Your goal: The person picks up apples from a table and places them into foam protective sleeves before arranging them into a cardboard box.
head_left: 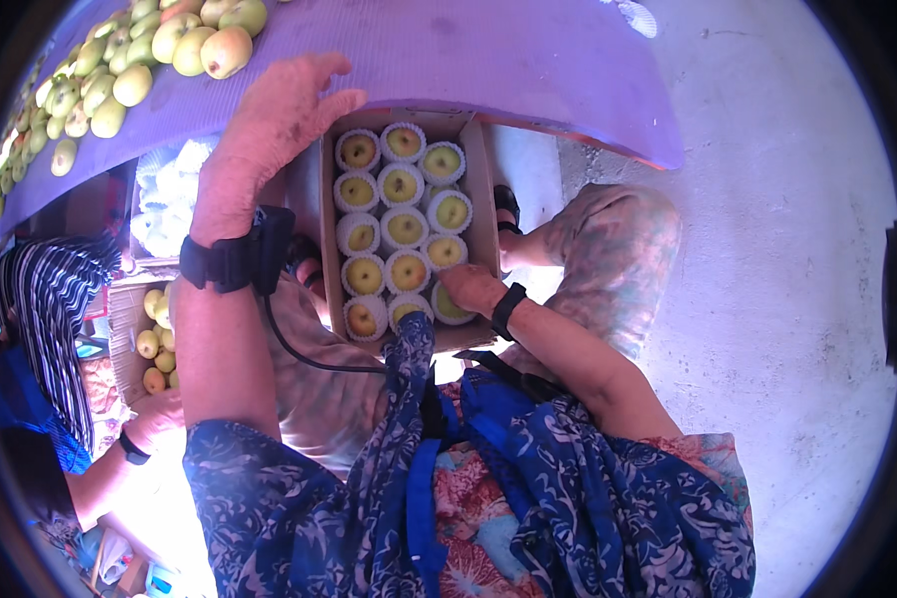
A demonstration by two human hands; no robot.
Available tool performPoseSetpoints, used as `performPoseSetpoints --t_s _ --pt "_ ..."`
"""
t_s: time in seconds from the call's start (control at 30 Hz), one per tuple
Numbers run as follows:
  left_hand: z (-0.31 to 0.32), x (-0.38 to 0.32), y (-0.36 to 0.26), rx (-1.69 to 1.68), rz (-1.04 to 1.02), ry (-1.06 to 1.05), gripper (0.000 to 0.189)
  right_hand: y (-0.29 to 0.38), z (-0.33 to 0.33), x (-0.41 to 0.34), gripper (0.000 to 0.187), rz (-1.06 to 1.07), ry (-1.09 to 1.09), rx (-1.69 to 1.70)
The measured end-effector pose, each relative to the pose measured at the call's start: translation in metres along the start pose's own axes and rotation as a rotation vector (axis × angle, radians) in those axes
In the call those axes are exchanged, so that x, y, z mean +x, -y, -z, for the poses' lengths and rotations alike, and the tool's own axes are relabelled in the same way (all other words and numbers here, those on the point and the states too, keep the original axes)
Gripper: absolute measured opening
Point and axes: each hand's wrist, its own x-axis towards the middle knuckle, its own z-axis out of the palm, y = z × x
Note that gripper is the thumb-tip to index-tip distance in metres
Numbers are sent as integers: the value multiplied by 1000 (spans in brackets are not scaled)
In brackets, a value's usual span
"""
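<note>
Between the knees stands a cardboard box (484,224) with several pale green and yellow apples (404,226), each in a white foam net sleeve (402,241). At the box's lower right, my right hand (472,290) touches the top of a sleeved apple (452,305); its fingertips are partly hidden, so I cannot tell whether they grip it. My left hand (291,112) is raised over the edge of the purple corrugated sheet (448,45), left of the box's far end. Its thumb and fingers are apart with nothing seen between them.
Loose apples (189,51) lie heaped on the sheet at upper left. Below its edge sits a container of white foam sleeves (166,198). A co-worker's hand (157,415) is near another cardboard box (128,336) of apples at left. A white foam sleeve (637,19) lies at the sheet's far right.
</note>
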Motion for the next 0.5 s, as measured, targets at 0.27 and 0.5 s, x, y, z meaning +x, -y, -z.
performPoseSetpoints --t_s 0.27,0.5 --pt "1 1 -1 -12 45 61 43 -7 -5 3 25 9 -13 62" --pt "-3 0 0 -14 40 49 42 -1 -14 0 18 6 -78 -93"
